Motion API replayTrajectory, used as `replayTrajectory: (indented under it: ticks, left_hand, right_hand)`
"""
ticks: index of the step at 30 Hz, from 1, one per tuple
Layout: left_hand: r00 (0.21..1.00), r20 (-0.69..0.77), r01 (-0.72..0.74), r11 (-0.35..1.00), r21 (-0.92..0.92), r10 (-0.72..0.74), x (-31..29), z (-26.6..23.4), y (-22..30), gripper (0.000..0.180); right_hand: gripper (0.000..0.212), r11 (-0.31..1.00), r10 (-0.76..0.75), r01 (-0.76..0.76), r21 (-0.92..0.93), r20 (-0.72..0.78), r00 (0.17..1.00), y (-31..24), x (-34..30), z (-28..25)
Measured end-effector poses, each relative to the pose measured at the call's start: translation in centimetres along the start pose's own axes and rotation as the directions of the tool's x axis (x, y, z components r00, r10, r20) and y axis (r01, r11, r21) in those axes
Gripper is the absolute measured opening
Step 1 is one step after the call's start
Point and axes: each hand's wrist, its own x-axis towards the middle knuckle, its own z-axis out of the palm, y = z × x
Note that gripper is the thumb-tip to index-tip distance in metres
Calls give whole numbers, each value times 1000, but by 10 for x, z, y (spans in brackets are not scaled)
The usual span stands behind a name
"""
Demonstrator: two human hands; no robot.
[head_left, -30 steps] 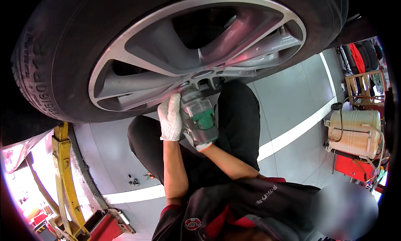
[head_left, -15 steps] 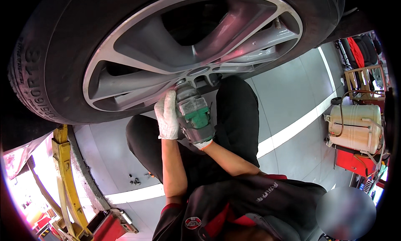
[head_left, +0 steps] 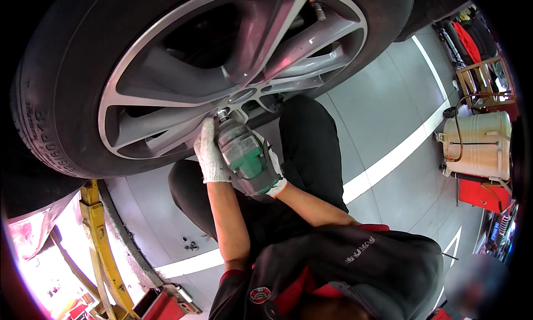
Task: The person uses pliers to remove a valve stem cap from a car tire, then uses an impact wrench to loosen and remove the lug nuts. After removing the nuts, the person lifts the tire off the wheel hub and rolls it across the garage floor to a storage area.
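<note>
A green and grey impact wrench [head_left: 241, 157] points up at the hub of a silver alloy wheel [head_left: 186, 89] with a black tyre [head_left: 61, 81]. Its shiny socket [head_left: 223, 114] is at the lug holes below the centre cap; I cannot tell whether it sits on a fastener. My left hand [head_left: 211, 156], in a white knit glove, is closed against the tool's front end, thumb side close to the socket. Behind the tool's body, my right hand [head_left: 275, 173], also gloved, grips it; most of those fingers are hidden.
My knees [head_left: 311, 137] are bent under the wheel. Several small dark pieces [head_left: 190, 245] lie on the grey floor at left, near a yellow metal stand [head_left: 100, 237]. At right are a cream tank [head_left: 478, 145] with a hose and a red box [head_left: 484, 195].
The view has shifted, so the wheel sits further left. The wrench has tilted slightly; its socket and more of my right glove now show. Both hands stay on the tool.
</note>
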Motion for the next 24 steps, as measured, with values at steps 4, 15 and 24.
replayTrajectory:
  ticks: [4,15,24]
  left_hand:
    - [993,61,97,995,17,-98,11,-14,-7,42]
    - [967,146,163,946,282,-210,0,8,-39,42]
    - [961,233,116,981,155,-150,15,16,-57,37]
  right_hand:
    - [65,900,-104,129,-416,83,991,-10,-16,21]
    - [58,990,-34,18,-140,-113,993,-21,-46,-13]
    - [77,518,-269,2,-855,-161,950,-23,-32,-44]
